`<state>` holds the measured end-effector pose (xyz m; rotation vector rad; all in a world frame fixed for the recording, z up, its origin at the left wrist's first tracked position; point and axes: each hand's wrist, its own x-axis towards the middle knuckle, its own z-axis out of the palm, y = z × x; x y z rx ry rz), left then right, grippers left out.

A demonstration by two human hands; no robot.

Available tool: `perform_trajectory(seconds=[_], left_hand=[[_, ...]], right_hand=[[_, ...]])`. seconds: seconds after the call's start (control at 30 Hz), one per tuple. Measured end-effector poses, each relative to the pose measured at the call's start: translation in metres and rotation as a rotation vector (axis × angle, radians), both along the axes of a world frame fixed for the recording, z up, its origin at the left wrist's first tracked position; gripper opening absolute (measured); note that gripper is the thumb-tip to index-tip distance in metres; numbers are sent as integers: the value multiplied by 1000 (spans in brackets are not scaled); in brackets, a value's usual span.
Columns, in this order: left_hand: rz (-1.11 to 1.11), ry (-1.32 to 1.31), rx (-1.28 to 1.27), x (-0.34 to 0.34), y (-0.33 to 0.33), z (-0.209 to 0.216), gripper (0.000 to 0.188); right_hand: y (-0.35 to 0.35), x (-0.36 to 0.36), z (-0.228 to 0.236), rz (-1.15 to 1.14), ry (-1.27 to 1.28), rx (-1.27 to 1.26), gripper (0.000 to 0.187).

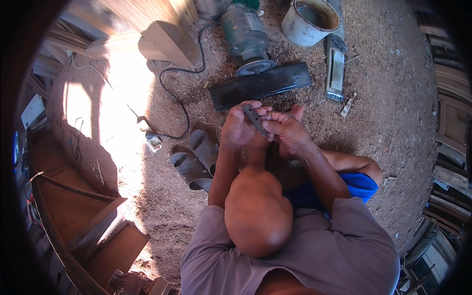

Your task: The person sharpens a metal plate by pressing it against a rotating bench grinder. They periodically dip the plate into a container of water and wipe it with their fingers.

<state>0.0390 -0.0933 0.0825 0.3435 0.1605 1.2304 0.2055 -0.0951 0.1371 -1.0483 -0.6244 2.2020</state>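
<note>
Both hands are raised over my bent legs, in front of a long black wet-looking slab point(263, 84) on the ground. Between them is a small, flat, dark grey piece point(255, 120) like a blade or metal plate; its exact kind I cannot tell. My left hand point(237, 125) grips its upper end, thumb and fingers closed round it. The fingertips of my right hand point(289, 129) pinch its lower end. Just beyond the slab lies a green motor point(246, 37) with a round metal disc point(255, 67) at its near end.
A white bucket point(301, 32) of murky liquid stands at the far right, beside a narrow holder with a pale block point(337, 69). A black cable point(169, 91) runs to a white socket point(153, 143). Grey clogs point(189, 166) sit left of my legs. Wooden beams point(157, 29) rise at far left.
</note>
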Motion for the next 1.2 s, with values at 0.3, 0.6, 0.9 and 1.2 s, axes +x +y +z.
perform_trajectory(seconds=[0.3,0.6,0.9,1.2], left_hand=[[5,31,12,-2,-2,-10,47],[49,26,-131,7,-2,10,37],[73,158,-304,30,2,-15,12],[-80,147,-289,34,-1,-8,10]], right_hand=[[-1,3,-4,18,41,-36,18],[-1,5,1,-65,77,-139,15],[1,10,16,-164,117,-253,15],[-3,14,16,-203,186,-266,17]])
